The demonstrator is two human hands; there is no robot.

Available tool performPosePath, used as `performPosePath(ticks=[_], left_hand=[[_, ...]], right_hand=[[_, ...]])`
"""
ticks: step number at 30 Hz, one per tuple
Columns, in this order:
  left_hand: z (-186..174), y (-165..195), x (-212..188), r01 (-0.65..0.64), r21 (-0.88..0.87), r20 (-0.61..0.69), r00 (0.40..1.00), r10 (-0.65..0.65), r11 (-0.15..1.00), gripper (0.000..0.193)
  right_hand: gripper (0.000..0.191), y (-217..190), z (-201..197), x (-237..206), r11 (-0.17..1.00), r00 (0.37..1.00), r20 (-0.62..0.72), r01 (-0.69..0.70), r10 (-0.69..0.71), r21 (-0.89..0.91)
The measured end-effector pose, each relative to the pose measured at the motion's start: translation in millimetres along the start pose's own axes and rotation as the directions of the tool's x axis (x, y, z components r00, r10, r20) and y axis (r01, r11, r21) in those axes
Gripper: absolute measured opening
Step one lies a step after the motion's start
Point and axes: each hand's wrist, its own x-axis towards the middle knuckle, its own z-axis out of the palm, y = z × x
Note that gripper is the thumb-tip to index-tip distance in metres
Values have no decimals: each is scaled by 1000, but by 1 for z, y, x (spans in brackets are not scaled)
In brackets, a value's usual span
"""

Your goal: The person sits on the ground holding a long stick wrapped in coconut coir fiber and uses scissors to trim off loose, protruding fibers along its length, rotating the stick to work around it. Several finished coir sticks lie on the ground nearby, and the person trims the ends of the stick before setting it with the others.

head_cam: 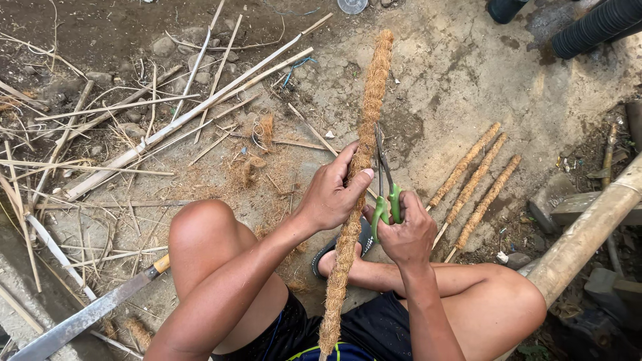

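i see left hand [332, 194] clamped on coir pole [364, 144] across my lap | right hand [406, 234] closed on green scissors [386, 194], blades touching pole | three wrapped sticks [471, 180] right of pole look done, this one being trimmed | machete [87, 314] left of pole

single head view, steeply downward, close over lap and ground [468, 80]

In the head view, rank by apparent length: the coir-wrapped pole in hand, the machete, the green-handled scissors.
1. Coir-wrapped pole, longest.
2. Machete, though its blade runs out of view.
3. Green-handled scissors, shortest, held by the right hand.
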Motion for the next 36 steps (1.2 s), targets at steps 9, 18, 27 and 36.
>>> performPosePath(ticks=[9, 18, 27, 36], left_hand=[[1, 1, 1, -10, 5, 1, 1000, 10, 1000, 65], [-21, 15, 8, 232, 80, -19, 973, -232, 969, 78], [-69, 13, 10, 61, 442, -338, 935, 103, 895, 74], [-51, -32, 25, 46, -195, -316, 943, -107, 980, 67]], right_hand=[[35, 11, 9, -4, 988, 998, 24, -64, 61, 141], [30, 55, 52, -47, 277, 921, 387, -385, 50, 880], [38, 28, 79, -123, -52, 654, 752, -756, -77, 652], [38, 42, 62, -119, 138, 803, 593, -583, -52, 801]])
